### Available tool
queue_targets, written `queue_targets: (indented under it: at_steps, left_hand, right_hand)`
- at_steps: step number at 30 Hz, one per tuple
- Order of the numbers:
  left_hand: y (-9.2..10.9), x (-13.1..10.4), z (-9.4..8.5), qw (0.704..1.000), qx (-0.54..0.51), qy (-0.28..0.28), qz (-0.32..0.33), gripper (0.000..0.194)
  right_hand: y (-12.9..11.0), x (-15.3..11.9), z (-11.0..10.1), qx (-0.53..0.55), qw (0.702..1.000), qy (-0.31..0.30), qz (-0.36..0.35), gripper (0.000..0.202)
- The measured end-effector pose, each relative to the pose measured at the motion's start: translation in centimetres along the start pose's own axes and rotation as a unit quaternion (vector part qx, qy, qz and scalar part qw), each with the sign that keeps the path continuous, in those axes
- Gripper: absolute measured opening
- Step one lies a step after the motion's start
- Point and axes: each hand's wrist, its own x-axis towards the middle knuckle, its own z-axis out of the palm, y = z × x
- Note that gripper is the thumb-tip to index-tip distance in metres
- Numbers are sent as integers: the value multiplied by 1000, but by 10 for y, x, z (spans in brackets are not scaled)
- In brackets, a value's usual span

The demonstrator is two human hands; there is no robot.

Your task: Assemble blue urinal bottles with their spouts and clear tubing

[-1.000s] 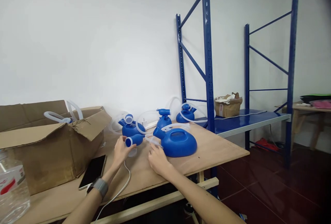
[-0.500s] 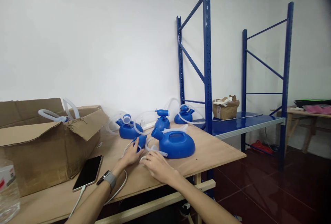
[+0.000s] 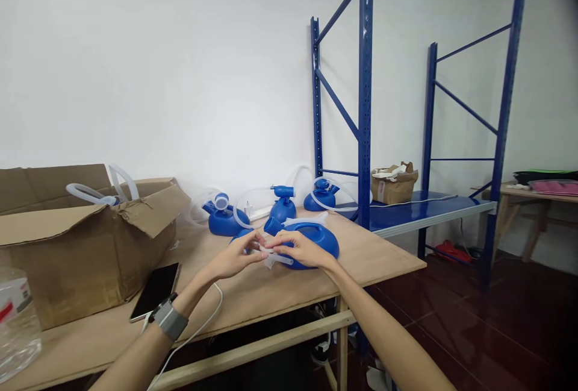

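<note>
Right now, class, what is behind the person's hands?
A large blue jug behind the right hand, a small blue piece behind the left hand; their covered parts cannot be seen.

Blue metal rack with upright posts and diagonal braces, standing on a dark red tiled floor. Behind the rack, a plain white wall, brighter to the rack's left and dimmer to its right. Left of the rack, a wooden worktable; right of it, a second wooden table.

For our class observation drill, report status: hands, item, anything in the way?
Left grip, right grip: both pinching small whitish piece. Piece partly hidden. Translucent tube just below, blue jug close behind right grip.
</note>
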Motion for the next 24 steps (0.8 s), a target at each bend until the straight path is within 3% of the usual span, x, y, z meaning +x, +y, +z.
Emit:
queue_targets:
  at_steps: [4, 7, 9, 11, 13, 14, 16, 18, 24]
  left_hand:
    - [7, 0, -2, 998, 38, -36, -24, 40]
    - [2, 1, -1, 997, 14, -57, -56, 41]
    - [-7, 5, 0, 999, 18, -3, -44, 38]
    - [-18, 15, 0, 995, 26, 93, -29, 40]
    - [-29, 30, -1, 983, 48, 173, -34, 62]
    - [-35, 39, -1, 978, 66, 194, -44, 72]
    - [-43, 58, 0, 973, 104, 197, -65, 77]
    - [-49, 74, 2, 974, 107, 182, -80, 70]
    - [-60, 93, -4, 988, 14, 114, -104, 80]
  right_hand:
    - [-9, 3, 1, 22, 999, -28, -2, 25]
    - [-8, 5, -1, -43, 998, 49, 1, 29]
    - [-2, 3, -11, -154, 979, 134, 25, 27]
    - [9, -2, -27, -284, 932, 212, 78, 32]
    - [24, -11, -45, -371, 886, 246, 131, 37]
    - [33, -16, -53, -389, 876, 241, 149, 38]
    - [50, -26, -64, -384, 883, 209, 172, 40]
    - [65, -33, -68, -359, 900, 182, 167, 43]
    - [86, -38, -62, -286, 922, 205, 158, 55]
